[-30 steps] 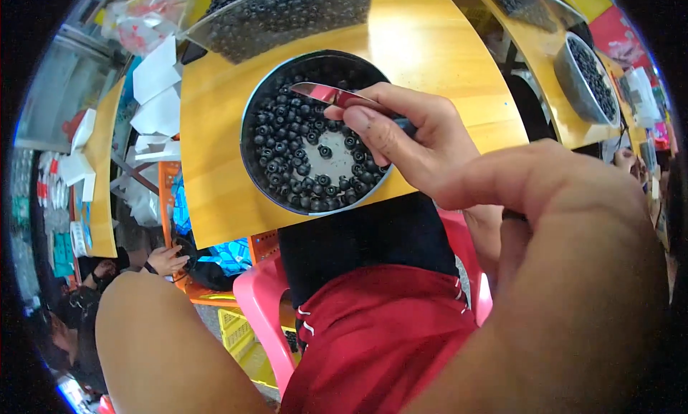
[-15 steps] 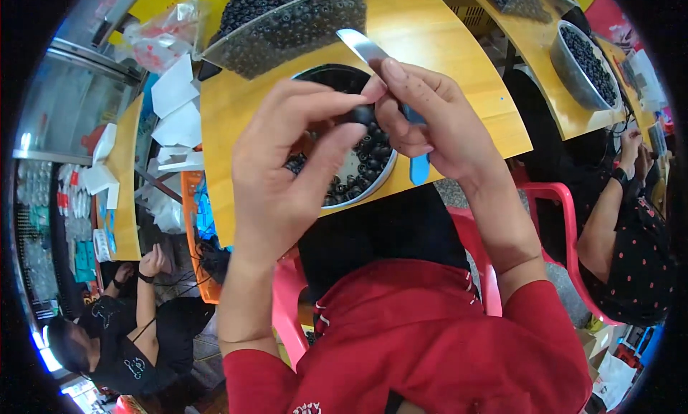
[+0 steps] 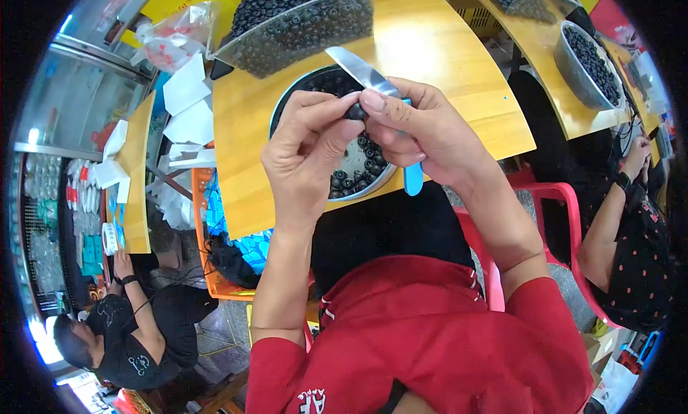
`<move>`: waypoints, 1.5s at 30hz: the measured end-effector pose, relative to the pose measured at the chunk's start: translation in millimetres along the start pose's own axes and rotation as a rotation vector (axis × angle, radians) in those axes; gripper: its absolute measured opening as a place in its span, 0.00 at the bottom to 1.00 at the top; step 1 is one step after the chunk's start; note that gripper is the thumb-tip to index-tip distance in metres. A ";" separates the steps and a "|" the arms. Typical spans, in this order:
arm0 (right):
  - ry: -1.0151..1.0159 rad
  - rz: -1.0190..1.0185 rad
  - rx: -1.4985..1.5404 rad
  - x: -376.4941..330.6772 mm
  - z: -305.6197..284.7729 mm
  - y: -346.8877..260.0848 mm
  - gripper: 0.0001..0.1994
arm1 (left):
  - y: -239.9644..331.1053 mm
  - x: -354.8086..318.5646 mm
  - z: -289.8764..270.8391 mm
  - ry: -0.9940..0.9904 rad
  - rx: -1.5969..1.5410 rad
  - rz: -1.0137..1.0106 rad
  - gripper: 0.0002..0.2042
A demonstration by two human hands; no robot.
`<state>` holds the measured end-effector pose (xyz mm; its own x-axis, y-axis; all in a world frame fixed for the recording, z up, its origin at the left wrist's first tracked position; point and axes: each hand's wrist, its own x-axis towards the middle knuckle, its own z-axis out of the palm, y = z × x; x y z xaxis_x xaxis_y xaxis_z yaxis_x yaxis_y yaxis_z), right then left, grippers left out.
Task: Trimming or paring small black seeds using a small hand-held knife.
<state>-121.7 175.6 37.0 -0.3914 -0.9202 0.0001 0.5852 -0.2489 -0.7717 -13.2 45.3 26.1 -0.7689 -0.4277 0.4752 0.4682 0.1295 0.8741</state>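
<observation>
My left hand [image 3: 297,156] pinches a dark, round, bead-like piece [image 3: 355,112] between thumb and fingers. Right beside it, my right hand [image 3: 423,124] is closed around a knife [image 3: 360,69], whose blue handle shows below the fist. Its blade points up and to the left, and the right thumb's tip is close against the dark piece. Under both hands stands a round bowl [image 3: 385,179] with a pale floor. Several similar dark pieces [image 3: 364,172] lie in it; my hands hide part of the bowl.
A clear bin [image 3: 297,37] heaped with dark pieces stands at the table's far side. White cartons [image 3: 190,102] are left of the yellow table [image 3: 459,106]. On the right, a co-worker [image 3: 623,249] sits by a metal bowl [image 3: 584,73]; another person [image 3: 143,328] is at lower left.
My left hand has moved right and its fingers have closed in on the dark piece, against my right hand. The knife blade has dropped slightly. The view has shifted a little.
</observation>
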 end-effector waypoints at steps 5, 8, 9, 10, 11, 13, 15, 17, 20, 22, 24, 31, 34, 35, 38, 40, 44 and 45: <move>-0.040 -0.047 -0.003 0.5 0.4 0.7 0.10 | -5.5 5.7 0.9 -0.012 -0.116 -0.022 0.11; 0.048 -0.104 -0.116 -0.6 4.4 1.4 0.11 | -8.0 5.8 2.8 0.005 -0.212 -0.042 0.11; 0.117 -0.149 -0.229 -0.9 5.9 1.6 0.12 | -8.6 5.6 3.7 0.029 -0.251 -0.073 0.11; 0.114 -0.151 -0.228 -1.4 7.2 1.5 0.12 | -9.4 4.2 4.2 0.028 -0.248 -0.070 0.11; 0.157 -0.248 -0.337 -1.6 8.6 0.8 0.13 | -10.1 2.6 4.7 0.051 -0.293 -0.113 0.11; 0.171 -0.317 -0.456 -3.8 10.9 -1.7 0.16 | -6.7 -0.8 7.1 0.099 -0.328 -0.215 0.12; 0.134 -0.310 -0.443 -6.7 15.6 1.3 0.17 | -9.1 -2.8 7.0 0.101 -0.353 -0.211 0.11; 0.105 -0.297 -0.453 -8.6 17.9 3.5 0.17 | -10.0 -3.9 9.6 0.097 -0.386 -0.208 0.11; 0.086 -0.329 -0.458 -9.1 18.9 5.0 0.18 | -9.8 -5.1 12.4 0.122 -0.377 -0.175 0.11; 0.074 -0.328 -0.455 -7.4 16.9 6.8 0.19 | -11.7 -6.6 12.5 0.137 -0.369 -0.165 0.11; 0.055 -0.338 -0.495 -6.2 15.3 8.2 0.19 | -11.9 -7.3 13.7 0.144 -0.384 -0.176 0.11; 0.025 -0.340 -0.527 -0.6 10.8 11.6 0.15 | -17.2 -6.3 9.7 0.141 -0.440 -0.181 0.11; 0.031 -0.392 -0.525 -2.3 13.7 10.1 0.15 | -17.2 -5.5 8.7 0.111 -0.467 -0.174 0.11; 0.019 -0.352 -0.492 -4.7 14.2 7.2 0.16 | -16.0 -5.7 9.3 0.112 -0.467 -0.173 0.11; 0.010 -0.295 -0.422 -8.7 19.4 2.4 0.17 | -12.5 -6.8 12.0 0.138 -0.496 -0.174 0.12; 0.013 -0.278 -0.384 -8.5 20.5 3.0 0.17 | -13.2 -7.7 12.0 0.155 -0.486 -0.179 0.12; -0.004 -0.370 -0.468 -4.5 17.0 8.9 0.18 | -15.9 -8.4 11.8 0.162 -0.488 -0.172 0.12; -0.022 -0.402 -0.492 -3.7 16.2 9.6 0.18 | -16.1 -8.1 11.2 0.160 -0.484 -0.167 0.12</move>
<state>-103.2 171.7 39.9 -0.4952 -0.7908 0.3596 -0.0017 -0.4131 -0.9107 -19.3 56.7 9.3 -0.7921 -0.5429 0.2792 0.5213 -0.3635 0.7721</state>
